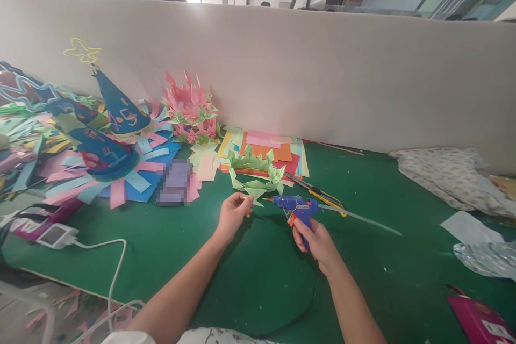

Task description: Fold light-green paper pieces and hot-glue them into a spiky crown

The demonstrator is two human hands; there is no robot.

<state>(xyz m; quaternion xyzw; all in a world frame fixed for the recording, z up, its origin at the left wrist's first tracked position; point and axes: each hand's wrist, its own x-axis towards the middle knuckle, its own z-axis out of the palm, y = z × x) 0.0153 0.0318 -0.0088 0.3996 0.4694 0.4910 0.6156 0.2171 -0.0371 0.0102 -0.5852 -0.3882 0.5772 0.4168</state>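
A blue hot glue gun (292,204) is gripped in my right hand (314,239), its nozzle pointing left and a long clear glue stick (363,216) sticking out of its back. My left hand (234,217) pinches a small folded piece of light green paper (255,194) between thumb and fingers, close to the nozzle. Whether the nozzle touches the paper I cannot tell. Just behind stands a light green folded-paper crown (278,172), a ring with pointed tips. The pinched piece overlaps the crown's front edge in view; whether they are joined is unclear.
Behind the crown lie coloured paper sheets (270,150) and a yellow utility knife (326,199). Pink paper crowns (191,110), blue cone hats (116,99) and a blurred phone (174,183) are to the left. A white cable (121,258) hangs over the edge; floral cloth (439,177) lies right.
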